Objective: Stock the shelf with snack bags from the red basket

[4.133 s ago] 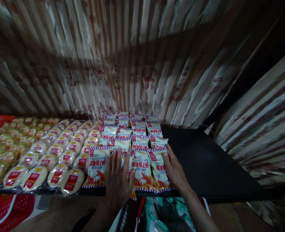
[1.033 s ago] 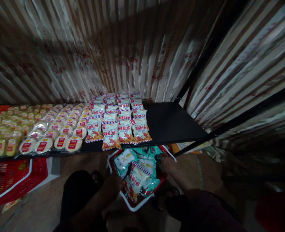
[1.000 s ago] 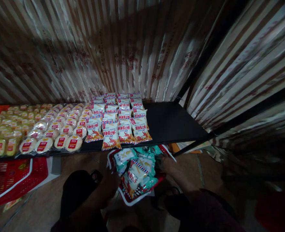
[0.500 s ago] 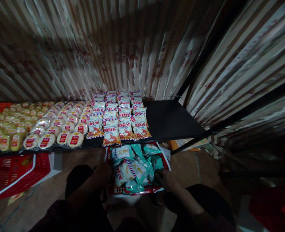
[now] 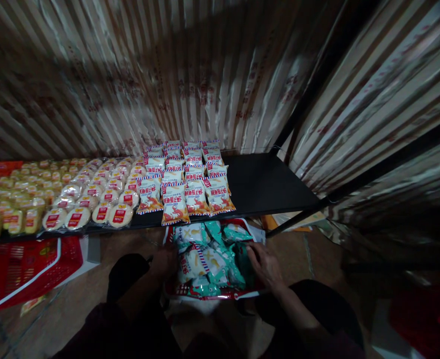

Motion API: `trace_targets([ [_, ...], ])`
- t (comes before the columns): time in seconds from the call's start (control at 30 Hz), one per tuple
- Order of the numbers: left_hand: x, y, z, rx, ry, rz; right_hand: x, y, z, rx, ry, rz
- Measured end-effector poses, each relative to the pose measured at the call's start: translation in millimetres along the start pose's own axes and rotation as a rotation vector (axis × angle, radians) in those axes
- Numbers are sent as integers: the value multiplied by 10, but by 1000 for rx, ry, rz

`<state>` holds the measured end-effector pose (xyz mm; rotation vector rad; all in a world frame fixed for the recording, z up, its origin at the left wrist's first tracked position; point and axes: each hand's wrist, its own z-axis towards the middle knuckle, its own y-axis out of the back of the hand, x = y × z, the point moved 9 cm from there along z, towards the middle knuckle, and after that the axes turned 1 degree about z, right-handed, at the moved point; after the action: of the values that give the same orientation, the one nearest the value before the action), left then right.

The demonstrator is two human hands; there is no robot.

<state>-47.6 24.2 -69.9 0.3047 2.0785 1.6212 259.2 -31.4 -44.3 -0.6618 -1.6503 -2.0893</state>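
A red basket (image 5: 231, 294) with a pale rim stands on the floor between my knees, filled with teal snack bags (image 5: 216, 269). Among them lies one white snack bag (image 5: 190, 264) with a striped edge. At the basket's right side, my right hand (image 5: 266, 267) is closed on the edge of a dark teal snack bag (image 5: 244, 259), tilted up against the others. My left hand (image 5: 165, 262) rests curled at the left rim; shadow covers much of its fingers.
A black shelf (image 5: 268, 184) runs ahead. It bears rows of white-and-orange snack bags (image 5: 195, 197), round wrapped crackers (image 5: 120, 215) and yellow wrapped cakes (image 5: 16, 219). Another red basket (image 5: 29, 269) sits below left. A dark metal bar (image 5: 384, 167) slants at right; striped sheeting (image 5: 167, 75) hangs behind.
My right hand has risen a little along the basket's right side, and the teal bag at its fingers has tilted up. My left hand stays at the left rim. The view has shifted slightly.
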Motion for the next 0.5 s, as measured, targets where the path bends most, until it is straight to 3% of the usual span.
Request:
trace_targets([
  [0.1,48,-70,52,-79,70,-16,53,84,113,-148,39,-17],
  [0.27,97,-249,88,-79,63,26,82,29,219,-321,40,-145],
  [0.37,77,-328,53,-15,15,69,40,-66,260,-288,30,-141],
  [0.5,67,-421,-5,85,-20,95,9,-201,271,-108,-3,-57],
])
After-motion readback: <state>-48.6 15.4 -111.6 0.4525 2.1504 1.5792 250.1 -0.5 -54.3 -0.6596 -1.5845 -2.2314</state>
